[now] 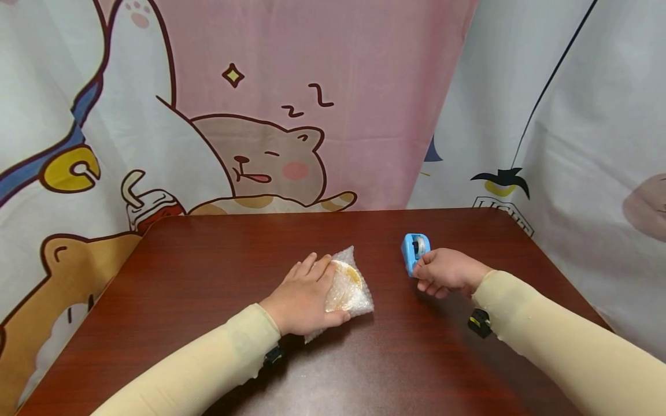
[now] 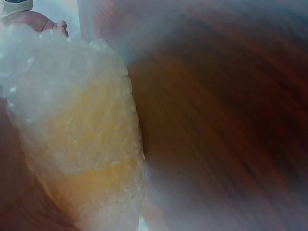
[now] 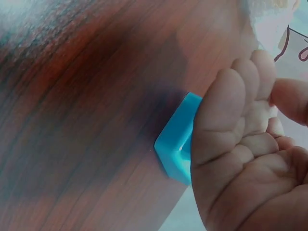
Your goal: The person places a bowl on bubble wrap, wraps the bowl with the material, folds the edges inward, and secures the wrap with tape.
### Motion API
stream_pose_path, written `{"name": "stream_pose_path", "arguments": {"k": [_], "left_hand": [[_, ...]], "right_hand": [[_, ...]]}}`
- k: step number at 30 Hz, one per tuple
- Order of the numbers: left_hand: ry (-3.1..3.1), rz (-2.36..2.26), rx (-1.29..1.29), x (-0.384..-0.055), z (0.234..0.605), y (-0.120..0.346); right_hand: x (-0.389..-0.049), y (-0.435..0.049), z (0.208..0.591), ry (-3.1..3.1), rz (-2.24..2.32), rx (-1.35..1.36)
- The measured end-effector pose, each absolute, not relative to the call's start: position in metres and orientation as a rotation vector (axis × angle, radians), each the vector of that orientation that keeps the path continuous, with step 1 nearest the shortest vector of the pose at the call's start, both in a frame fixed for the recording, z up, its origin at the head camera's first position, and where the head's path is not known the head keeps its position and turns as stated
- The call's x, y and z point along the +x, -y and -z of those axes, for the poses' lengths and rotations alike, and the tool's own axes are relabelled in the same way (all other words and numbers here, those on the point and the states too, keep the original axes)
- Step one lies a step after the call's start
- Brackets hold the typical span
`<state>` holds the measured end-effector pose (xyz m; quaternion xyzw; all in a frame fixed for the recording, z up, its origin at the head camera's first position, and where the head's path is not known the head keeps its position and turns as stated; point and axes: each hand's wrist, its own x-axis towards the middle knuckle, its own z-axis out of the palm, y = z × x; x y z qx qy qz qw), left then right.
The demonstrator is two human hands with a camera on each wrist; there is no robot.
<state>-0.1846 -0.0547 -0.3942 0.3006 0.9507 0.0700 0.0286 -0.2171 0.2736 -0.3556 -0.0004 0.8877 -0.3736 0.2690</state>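
Observation:
My left hand (image 1: 304, 297) lies flat with fingers spread on a bubble-wrapped bundle (image 1: 350, 292). Yellow shows through the clear wrap, and in the left wrist view the bundle (image 2: 91, 125) fills the left side. Part of it is hidden under the palm. A light-blue tape dispenser (image 1: 408, 254) with a roll of clear tape (image 1: 420, 247) stands on the table to the right. At its near end, the thumb and forefinger of my right hand (image 1: 450, 273) pinch at the tape, the other fingers curled. In the right wrist view, that hand (image 3: 245, 149) covers much of the dispenser (image 3: 175, 149).
The dark red-brown wooden table (image 1: 224, 248) carries both things. Behind it hangs a cartoon-printed curtain (image 1: 385, 115), touching the far edge, with more printed cloth along both sides. Small black wrist cameras sit under both cream sleeves (image 1: 562, 335).

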Motion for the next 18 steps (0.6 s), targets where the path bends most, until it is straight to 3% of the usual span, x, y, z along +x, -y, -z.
{"name": "stream_pose_path", "arguments": {"k": [18], "left_hand": [[-2.935, -0.213, 0.932, -0.184, 0.394, 0.054]], "right_hand": [[-0.213, -0.252, 0.351, -2.473, 1.020, -0.127]]}}
